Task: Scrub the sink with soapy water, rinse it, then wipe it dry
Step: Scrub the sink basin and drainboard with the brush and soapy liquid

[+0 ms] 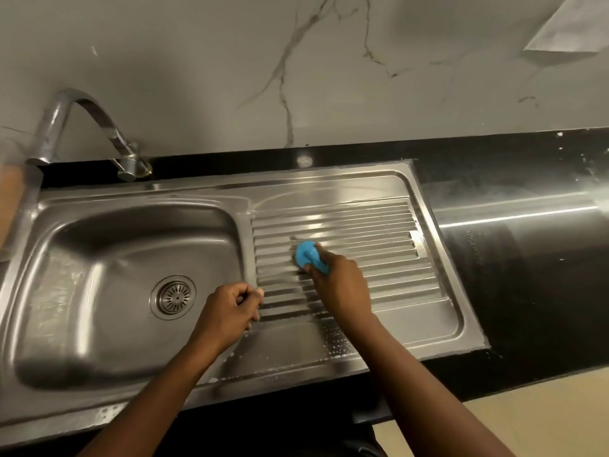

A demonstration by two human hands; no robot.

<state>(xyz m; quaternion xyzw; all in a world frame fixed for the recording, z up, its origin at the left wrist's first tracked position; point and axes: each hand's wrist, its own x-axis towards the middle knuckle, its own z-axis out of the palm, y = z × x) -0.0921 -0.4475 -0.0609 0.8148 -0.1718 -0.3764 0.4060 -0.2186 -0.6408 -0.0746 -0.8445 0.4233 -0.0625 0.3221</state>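
Wall [197, 61] of grey veined stone fills the upper part of the view. Below it runs a black desk [534, 291], glossy and streaked. Set into the desk is a stainless-steel sink [329, 174]; its long axis runs left to right along the wall. The basin [99, 258] lies at the left end and the ribbed drainboard [379, 225] at the right, with the ribs following the same long axis. A chrome faucet [85, 123] rises behind the basin, and its spout arches over to the left.

The right hand [339, 285] reaches over the drainboard, gripping a blue sponge [308, 255] and pressing it onto the middle ribs. The left hand [230, 308] is curled into a fist over the ridge between basin and drainboard. A round drain strainer [173, 296] sits in the basin floor, just left of that fist. Soap suds [333, 344] speckle the sink's front rim between the two forearms.
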